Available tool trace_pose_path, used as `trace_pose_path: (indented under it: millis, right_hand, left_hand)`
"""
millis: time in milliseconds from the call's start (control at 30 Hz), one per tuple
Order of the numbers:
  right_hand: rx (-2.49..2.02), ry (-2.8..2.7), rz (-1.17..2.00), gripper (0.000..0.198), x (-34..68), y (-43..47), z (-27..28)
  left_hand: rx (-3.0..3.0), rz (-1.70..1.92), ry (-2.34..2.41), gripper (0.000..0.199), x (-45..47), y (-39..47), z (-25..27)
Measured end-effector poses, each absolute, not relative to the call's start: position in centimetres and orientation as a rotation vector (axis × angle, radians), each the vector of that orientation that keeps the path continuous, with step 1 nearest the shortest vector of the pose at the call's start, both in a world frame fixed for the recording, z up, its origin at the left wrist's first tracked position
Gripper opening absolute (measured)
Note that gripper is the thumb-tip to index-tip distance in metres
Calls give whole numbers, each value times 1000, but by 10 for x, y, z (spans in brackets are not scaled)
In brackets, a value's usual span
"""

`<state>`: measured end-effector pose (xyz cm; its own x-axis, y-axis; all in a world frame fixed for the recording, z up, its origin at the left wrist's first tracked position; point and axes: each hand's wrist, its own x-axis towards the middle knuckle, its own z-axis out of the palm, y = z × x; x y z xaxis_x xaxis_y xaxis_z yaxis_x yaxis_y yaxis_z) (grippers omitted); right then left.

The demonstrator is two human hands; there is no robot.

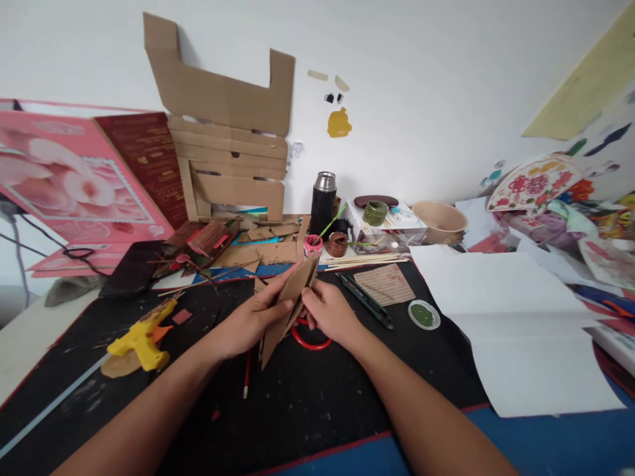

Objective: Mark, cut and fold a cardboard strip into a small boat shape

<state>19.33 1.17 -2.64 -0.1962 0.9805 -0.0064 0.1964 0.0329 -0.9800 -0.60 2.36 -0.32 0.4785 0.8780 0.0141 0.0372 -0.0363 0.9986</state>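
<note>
Folded brown cardboard pieces (pixel 282 317) stand tilted between my hands above the black mat. My left hand (pixel 253 320) is closed on them from the left, its thumb across the near face. From the other side my right hand (pixel 330 309) pinches the cardboard's right edge, its fingers curled and partly hidden. Under my right hand lies a red loop (pixel 312 345), which looks like a scissors handle; the rest of it is covered. A red pencil (pixel 247 377) rests on the mat just below the cardboard.
At left lies a yellow glue gun (pixel 143 340) with a long glue stick. A green cutter knife (pixel 364 301), corrugated card (pixel 384 284) and a lid of green paint (pixel 424 315) lie at right. Open paint jars (pixel 337 244) and a black flask (pixel 323 205) stand behind. White paper (pixel 516 317) covers the far right.
</note>
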Motion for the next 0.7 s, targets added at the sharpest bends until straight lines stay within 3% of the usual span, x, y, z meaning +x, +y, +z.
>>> trace_pose_path:
  millis: [700]
  right_hand:
    - [-1135,-1414,1360,23,191,9,-21]
  left_hand:
    - [1186,878,863,69,-4,16,-10]
